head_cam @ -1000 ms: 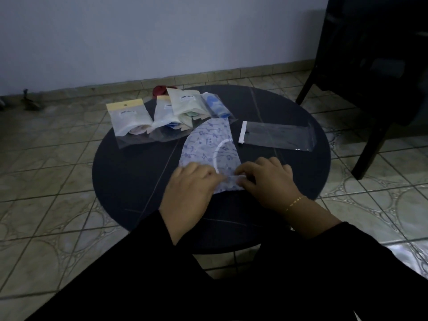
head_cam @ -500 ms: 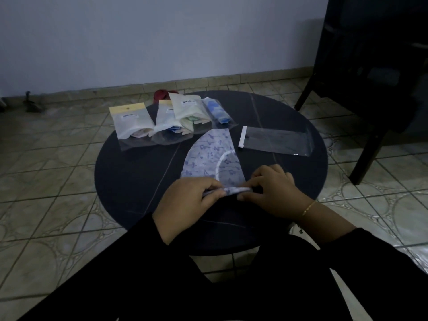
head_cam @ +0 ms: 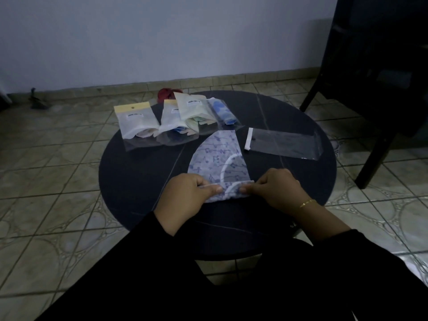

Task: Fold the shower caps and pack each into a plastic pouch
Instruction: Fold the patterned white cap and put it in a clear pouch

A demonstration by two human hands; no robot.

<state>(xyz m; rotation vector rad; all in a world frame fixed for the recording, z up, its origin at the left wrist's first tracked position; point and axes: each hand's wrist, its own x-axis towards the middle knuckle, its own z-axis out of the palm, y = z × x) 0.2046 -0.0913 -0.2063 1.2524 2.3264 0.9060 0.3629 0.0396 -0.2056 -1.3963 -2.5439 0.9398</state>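
At the lower centre of the frame, the left hand (head_cam: 188, 194) and the right hand (head_cam: 275, 189) are each pinching the near edge of the shower cap (head_cam: 218, 156), thumb against curled fingers, and turning that edge over into a narrow band. The cap is lying flat as a patterned wedge on the round table (head_cam: 139, 172), its far tip pointing toward the upper centre of the frame, where it is reaching the filled pouches.

Status of the task, as judged from this view:

- Done: about 4 filled pouches (head_cam: 139, 122) are lying in an overlapping row at the upper centre-left of the table. The exact count is uncertain because they are overlapping.
- In hand: the cap is lying partly folded. The band at the near edge is only starting, so most of the wedge is waiting to be folded.
- Left: 1 empty pouch (head_cam: 284, 143) is lying flat right of centre, just beside the cap, its white strip facing the cap. The folded cap is probably going into it next.

No further loose caps are showing on the table
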